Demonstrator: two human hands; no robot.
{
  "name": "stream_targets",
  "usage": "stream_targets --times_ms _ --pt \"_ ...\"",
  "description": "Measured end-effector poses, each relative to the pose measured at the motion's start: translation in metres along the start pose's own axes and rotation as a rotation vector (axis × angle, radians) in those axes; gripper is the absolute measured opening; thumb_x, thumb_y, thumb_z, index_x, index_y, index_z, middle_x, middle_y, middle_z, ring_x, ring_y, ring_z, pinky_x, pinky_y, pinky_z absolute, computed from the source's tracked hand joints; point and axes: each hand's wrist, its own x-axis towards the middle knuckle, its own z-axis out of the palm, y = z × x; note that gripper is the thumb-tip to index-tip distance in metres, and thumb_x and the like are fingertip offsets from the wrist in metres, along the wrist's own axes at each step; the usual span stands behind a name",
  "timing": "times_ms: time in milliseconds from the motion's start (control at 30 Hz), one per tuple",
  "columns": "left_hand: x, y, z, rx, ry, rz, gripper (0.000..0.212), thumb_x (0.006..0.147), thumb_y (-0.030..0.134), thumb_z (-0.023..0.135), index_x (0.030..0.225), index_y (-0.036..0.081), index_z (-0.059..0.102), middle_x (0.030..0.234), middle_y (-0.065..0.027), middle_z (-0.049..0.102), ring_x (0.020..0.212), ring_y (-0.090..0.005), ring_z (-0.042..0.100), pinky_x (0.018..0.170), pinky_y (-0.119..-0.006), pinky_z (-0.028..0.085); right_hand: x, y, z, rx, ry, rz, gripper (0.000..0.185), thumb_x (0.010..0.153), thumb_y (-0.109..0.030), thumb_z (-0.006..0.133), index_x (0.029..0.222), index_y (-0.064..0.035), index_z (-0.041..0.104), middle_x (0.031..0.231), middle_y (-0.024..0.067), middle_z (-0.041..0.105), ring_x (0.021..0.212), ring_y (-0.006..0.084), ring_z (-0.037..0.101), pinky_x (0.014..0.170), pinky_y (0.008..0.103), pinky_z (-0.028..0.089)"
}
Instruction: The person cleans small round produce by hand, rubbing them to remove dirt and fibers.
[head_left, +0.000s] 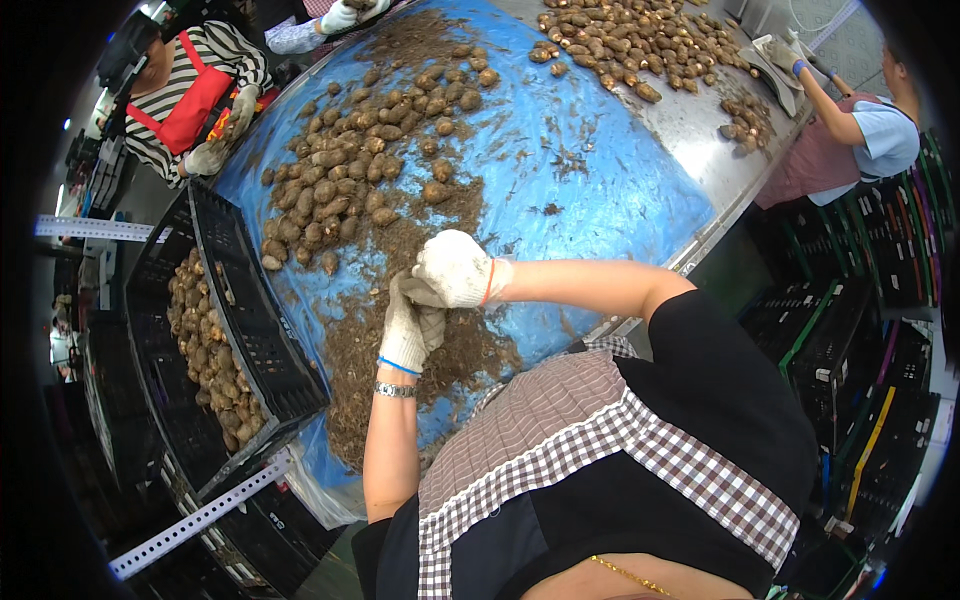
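Observation:
My left hand (411, 326), in a soiled white knit glove with a blue cuff edge, is raised over the table with its fingers curled. Against its fingertips presses my right hand (454, 270), in a white glove with an orange cuff edge. Whatever lies between them is hidden by the gloves. Beneath both hands a heap of brown fibrous peelings (465, 345) covers the blue plastic sheet (600, 217). Just beyond them a large pile of small brown taro corms (330, 180) is spread on the sheet.
At the left a black plastic crate (262, 337) holds more corms (206, 352). Another corm pile (637, 41) lies on the metal tabletop (682, 139) at the far right. Gloved co-workers stand at the upper left, the top and the right. Black crates (832, 360) are stacked at the right.

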Motion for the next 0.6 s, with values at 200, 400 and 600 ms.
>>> stream_targets --times_ms 200,400,600 --pt "-0.001 -0.004 -0.012 1.008 0.42 1.141 0.046 0.098 0.043 0.044 0.077 0.006 0.061 0.063 -0.0135 0.059 0.055 -0.0325 0.055 0.051 -0.042 0.044 0.013 -0.017 0.013 0.398 -0.404 0.71 0.063 0.101 -0.051 0.029 0.091 -0.0051 0.071 0.066 0.0224 0.061 0.063 0.0353 0.064 0.063 0.0442 0.052" --pt "0.002 -0.005 -0.028 1.157 0.36 1.408 0.026 0.087 0.029 0.058 0.093 0.005 0.066 0.08 -0.014 0.066 0.071 -0.0327 0.064 0.063 -0.043 0.049 0.012 -0.029 -0.002 0.853 -0.478 1.074 0.046 0.101 -0.046 0.04 0.113 -0.0107 0.067 0.074 0.0124 0.065 0.061 0.0187 0.062 0.055 0.0372 0.049" --pt "0.007 0.0 0.026 -0.228 0.12 0.13 0.057 0.096 0.057 0.042 0.126 0.009 0.052 0.073 -0.007 0.06 0.048 -0.0135 0.051 0.041 -0.028 0.039 0.007 0.001 -0.014 0.558 0.368 0.327 0.026 0.085 -0.012 0.07 0.108 -0.0005 0.068 0.097 0.0096 0.071 0.088 0.0174 0.066 0.074 0.0355 0.052"
